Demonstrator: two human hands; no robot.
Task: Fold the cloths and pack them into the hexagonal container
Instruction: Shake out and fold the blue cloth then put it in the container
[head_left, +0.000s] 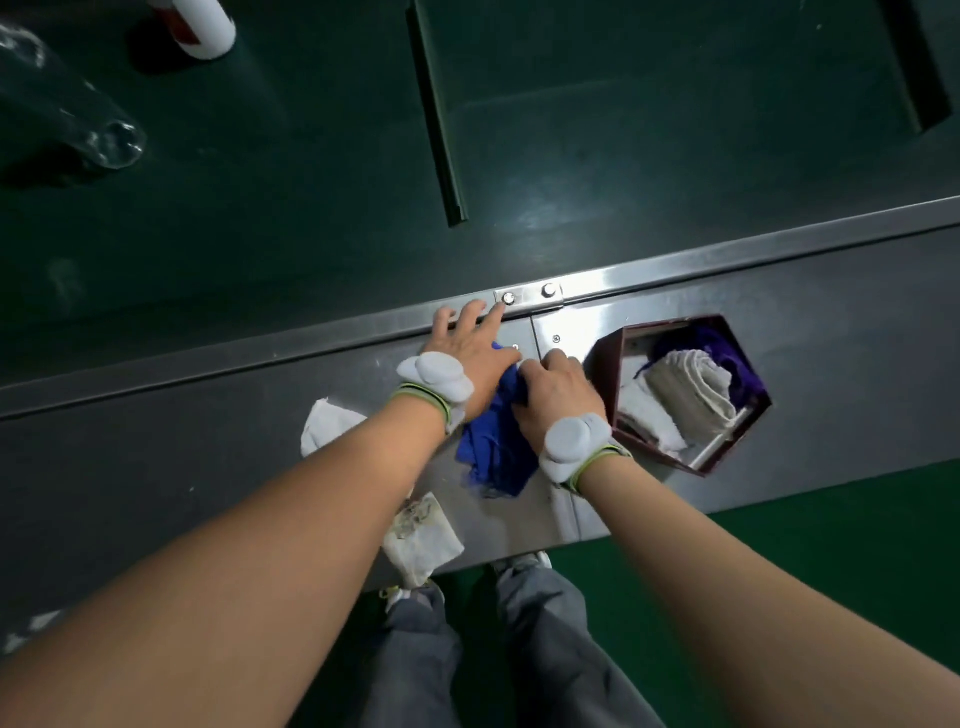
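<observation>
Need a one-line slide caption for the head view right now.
Both hands, left hand and right hand, press a blue cloth flat beside the partly filled hexagonal container.

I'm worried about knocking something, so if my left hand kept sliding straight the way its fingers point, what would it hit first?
The left hand points up and right; its fingertips already reach the metal rail, near a screw on the bracket. Those likely come first, though height is unclear.
</observation>
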